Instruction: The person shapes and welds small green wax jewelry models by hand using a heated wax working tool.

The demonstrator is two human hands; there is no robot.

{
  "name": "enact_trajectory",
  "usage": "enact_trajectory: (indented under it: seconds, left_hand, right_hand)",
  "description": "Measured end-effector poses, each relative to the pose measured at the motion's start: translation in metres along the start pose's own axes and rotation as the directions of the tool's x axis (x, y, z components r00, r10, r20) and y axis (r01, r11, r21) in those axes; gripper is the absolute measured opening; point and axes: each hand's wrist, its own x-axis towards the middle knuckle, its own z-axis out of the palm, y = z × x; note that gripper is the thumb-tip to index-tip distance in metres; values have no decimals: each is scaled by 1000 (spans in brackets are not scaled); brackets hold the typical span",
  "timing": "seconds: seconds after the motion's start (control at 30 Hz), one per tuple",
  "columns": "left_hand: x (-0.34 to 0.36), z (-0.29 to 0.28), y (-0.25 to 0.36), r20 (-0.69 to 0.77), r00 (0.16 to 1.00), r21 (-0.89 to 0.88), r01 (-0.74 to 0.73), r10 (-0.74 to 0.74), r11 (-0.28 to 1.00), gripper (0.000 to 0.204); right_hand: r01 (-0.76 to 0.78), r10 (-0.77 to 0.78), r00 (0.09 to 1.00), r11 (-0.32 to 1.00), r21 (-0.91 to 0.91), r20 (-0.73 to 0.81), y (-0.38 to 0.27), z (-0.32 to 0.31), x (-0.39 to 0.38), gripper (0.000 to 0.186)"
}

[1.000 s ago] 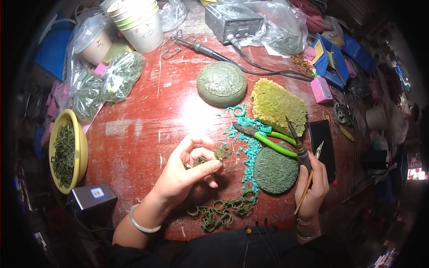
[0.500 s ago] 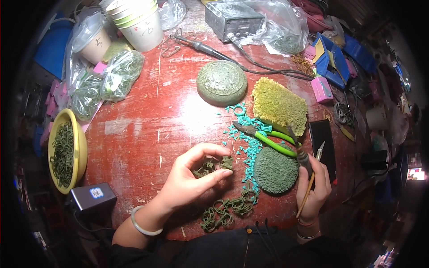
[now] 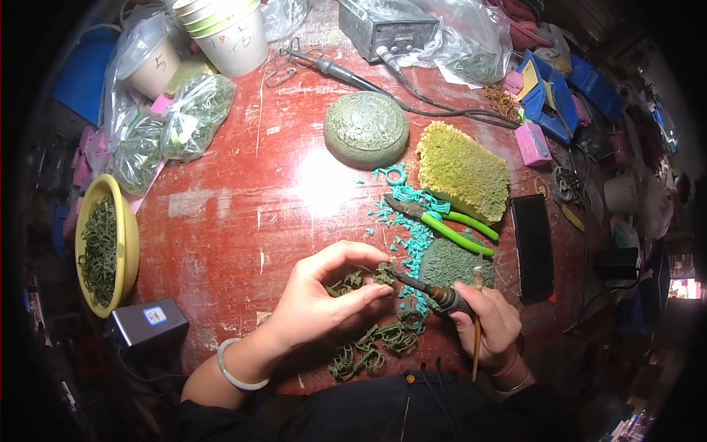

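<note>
Wax piece [image 3: 383, 273], small & dark green, sits pinched betw. thumb and fingertips of the left hand [image 3: 320, 302], just above the red tabletop [image 3: 243, 221] near its front edge. Left hand is curled round it, pale bangle [image 3: 234, 374] on the wrist. Right hand [image 3: 490, 320] is closed on a wax pen [image 3: 431, 292] w/ a dark metal tip; the tip touches the wax piece from the right. Same hand also grips a thin wooden stick [image 3: 477, 324], upright betw. the fingers (can't tell exactly which ones).

Below the hands: a loose cluster of green wax rings [image 3: 372, 348] on the table. Just right of the piece: a round green pad [image 3: 453, 261] & a scatter of teal wax scraps [image 3: 409, 221]. Green-handled pliers [image 3: 438, 221] lie across the scraps, beside a yellow sponge [image 3: 462, 171]. Further back: a domed green disc [image 3: 366, 129], a second iron's handle w/ cord [image 3: 331, 68] & a grey control box [image 3: 390, 26]. Far left: a yellow bowl [image 3: 125, 243] of green rings, bags of the same [image 3: 195, 114], white cups [image 3: 228, 29]. Black flat slab [image 3: 532, 247] at right.
</note>
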Motion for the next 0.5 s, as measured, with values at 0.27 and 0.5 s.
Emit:
enact_trajectory:
  seconds: [0.27, 0.5]
  left_hand:
    - [0, 0, 1, -10, 1000, 16, 1, -1, 1000, 33]
    - [0, 1, 0, -9, 1000, -16, 10, -10, 1000, 33]
  right_hand:
    - [21, -21, 1000, 1000, -17, 13, 2, 0, -1, 38]
    - [6, -6, 1000, 1000, -9, 20, 2, 1, -2, 38]
